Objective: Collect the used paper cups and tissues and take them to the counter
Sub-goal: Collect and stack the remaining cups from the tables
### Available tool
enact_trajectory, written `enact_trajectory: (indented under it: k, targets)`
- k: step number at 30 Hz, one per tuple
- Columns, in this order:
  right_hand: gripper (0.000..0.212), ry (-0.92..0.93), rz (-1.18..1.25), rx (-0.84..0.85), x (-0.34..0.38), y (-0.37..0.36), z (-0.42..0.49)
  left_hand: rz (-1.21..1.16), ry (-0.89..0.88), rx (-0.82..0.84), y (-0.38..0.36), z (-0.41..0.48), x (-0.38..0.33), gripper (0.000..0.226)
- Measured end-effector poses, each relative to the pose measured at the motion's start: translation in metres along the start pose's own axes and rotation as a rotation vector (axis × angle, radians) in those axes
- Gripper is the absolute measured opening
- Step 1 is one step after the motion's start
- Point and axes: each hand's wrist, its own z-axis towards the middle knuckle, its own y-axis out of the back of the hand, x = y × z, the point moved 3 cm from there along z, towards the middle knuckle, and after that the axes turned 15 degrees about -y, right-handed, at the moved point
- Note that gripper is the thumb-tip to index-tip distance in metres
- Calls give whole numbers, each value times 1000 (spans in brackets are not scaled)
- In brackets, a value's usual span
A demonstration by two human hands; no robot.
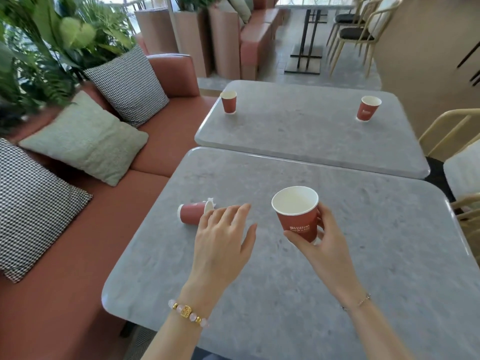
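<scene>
Right hand (324,237) grips upright red cup (296,211) above near worktop (259,294) centre. Left hand (223,237), fingers spread, empty, just beside tipped cup (191,214), tissue (210,202) at its mouth, near left edge. Far worktop (298,136): left cup (228,102), right cup (367,109), upright by opposite edges.

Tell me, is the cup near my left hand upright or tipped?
Tipped. The cup lies on its side on the table, base pointing left, tissue at its mouth.
</scene>
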Motion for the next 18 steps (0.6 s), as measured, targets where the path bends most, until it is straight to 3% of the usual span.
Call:
enact_trajectory:
  k: [18]
  targets:
    - [67, -97, 60, -130, 33, -144, -16, -90, -178, 8, 16, -28, 152, 37]
